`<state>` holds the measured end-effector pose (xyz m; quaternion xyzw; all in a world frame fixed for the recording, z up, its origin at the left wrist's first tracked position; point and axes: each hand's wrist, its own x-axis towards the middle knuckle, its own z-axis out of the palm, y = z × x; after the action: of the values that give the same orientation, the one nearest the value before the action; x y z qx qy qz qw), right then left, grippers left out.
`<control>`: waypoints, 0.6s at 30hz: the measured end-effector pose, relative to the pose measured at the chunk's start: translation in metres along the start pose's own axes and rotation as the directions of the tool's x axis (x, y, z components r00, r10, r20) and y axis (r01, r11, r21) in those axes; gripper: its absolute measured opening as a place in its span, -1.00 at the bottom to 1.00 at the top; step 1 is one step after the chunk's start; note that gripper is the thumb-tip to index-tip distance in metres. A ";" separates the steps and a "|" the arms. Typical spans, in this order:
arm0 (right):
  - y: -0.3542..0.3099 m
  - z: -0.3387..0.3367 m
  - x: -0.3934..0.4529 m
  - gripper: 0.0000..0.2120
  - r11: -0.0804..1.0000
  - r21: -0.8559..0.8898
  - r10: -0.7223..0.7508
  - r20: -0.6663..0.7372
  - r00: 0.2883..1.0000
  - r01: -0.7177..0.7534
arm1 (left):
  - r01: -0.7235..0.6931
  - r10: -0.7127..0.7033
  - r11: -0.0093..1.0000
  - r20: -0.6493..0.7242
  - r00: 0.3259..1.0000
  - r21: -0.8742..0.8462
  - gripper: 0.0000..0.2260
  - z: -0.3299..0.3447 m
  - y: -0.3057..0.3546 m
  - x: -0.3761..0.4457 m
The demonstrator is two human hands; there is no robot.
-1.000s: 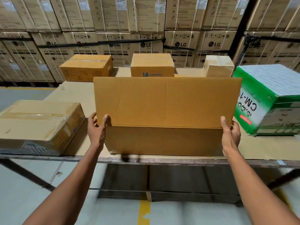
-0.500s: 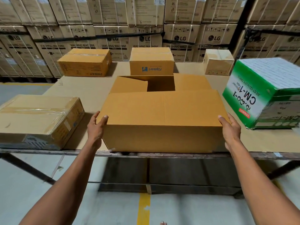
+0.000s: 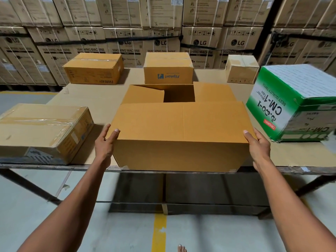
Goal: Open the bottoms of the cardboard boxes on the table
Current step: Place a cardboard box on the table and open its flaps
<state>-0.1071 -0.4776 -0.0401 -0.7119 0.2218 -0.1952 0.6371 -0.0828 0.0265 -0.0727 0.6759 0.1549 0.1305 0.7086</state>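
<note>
I hold the open box [image 3: 181, 135] at the near edge of the table [image 3: 291, 157], one hand on each near corner. My left hand [image 3: 105, 144] grips the near left corner: the thumb lies on top of the near flap [image 3: 181, 120] and the fingers go down the left side of the box. My right hand [image 3: 258, 146] grips the near right corner in the same way, thumb on the flap and the other fingers behind the corner, where I cannot see them.

One second ago the near flap stood up straight in front of me and hid the inside of the box. Half a second ago it was already folded down flat over the near half of the box, and it lies the same now. My hands are at the same corners as before; only the thumbs sit a little more on the top of the flap. The box itself has not moved on the table.

Behind the flap the box is open. Two small side flaps lean inward and a dark gap shows between them.

On the left lies a box wrapped in clear tape [image 3: 41, 131]. On the right stands a green and white box [image 3: 294, 106], near my box but not touching it. At the far edge of the table are three closed boxes: a yellow-brown one [image 3: 94, 70], one with a blue logo [image 3: 168, 70], and a small pale one [image 3: 241, 69].
</note>
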 end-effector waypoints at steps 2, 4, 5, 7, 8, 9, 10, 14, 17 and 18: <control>0.000 -0.001 0.000 -0.43 1.000 -0.003 0.006 0.002 1.000 -0.006 | 0.006 -0.006 1.000 0.006 1.000 -0.005 -0.44 0.000 0.001 -0.001; -0.001 0.000 0.000 -0.43 1.000 -0.004 0.013 0.001 1.000 -0.013 | 0.008 -0.008 1.000 0.012 1.000 0.008 -0.43 -0.002 0.001 -0.002; -0.002 0.001 0.001 -0.43 1.000 -0.004 0.016 0.003 1.000 -0.016 | 0.011 -0.011 1.000 0.009 1.000 0.013 -0.42 -0.002 0.002 -0.002; -0.004 0.002 0.002 -0.43 1.000 -0.009 0.018 0.005 1.000 -0.018 | 0.021 -0.021 1.000 0.007 1.000 0.005 -0.43 -0.002 0.004 -0.003; -0.005 0.002 0.003 -0.43 1.000 -0.014 0.020 0.007 1.000 -0.019 | 0.027 -0.027 1.000 0.007 1.000 0.001 -0.43 -0.002 0.005 -0.004; -0.005 0.002 0.004 -0.43 1.000 -0.018 0.022 0.007 1.000 -0.022 | 0.028 -0.028 1.000 0.010 1.000 -0.001 -0.42 -0.001 0.006 -0.004; -0.005 0.002 0.004 -0.43 0.999 -0.022 0.023 0.007 1.000 -0.023 | 0.032 -0.032 0.999 0.014 0.999 0.002 -0.41 -0.001 0.007 -0.006; -0.005 0.003 0.006 -0.43 0.999 -0.025 0.030 0.011 1.000 -0.029 | 0.041 -0.042 0.999 0.014 0.999 0.018 -0.28 -0.004 0.007 -0.007; -0.004 0.003 0.006 -0.43 0.999 -0.031 0.034 0.006 0.999 -0.034 | 0.042 -0.042 0.999 0.011 0.999 0.018 -0.23 -0.004 0.005 -0.005; -0.003 0.002 0.006 -0.43 0.999 -0.036 0.034 0.008 0.999 -0.034 | 0.042 -0.042 0.999 0.010 0.999 0.024 -0.25 -0.005 0.005 -0.005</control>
<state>-0.1003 -0.4792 -0.0369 -0.7200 0.2348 -0.1774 0.6284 -0.0890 0.0289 -0.0677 0.6817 0.1668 0.1100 0.7038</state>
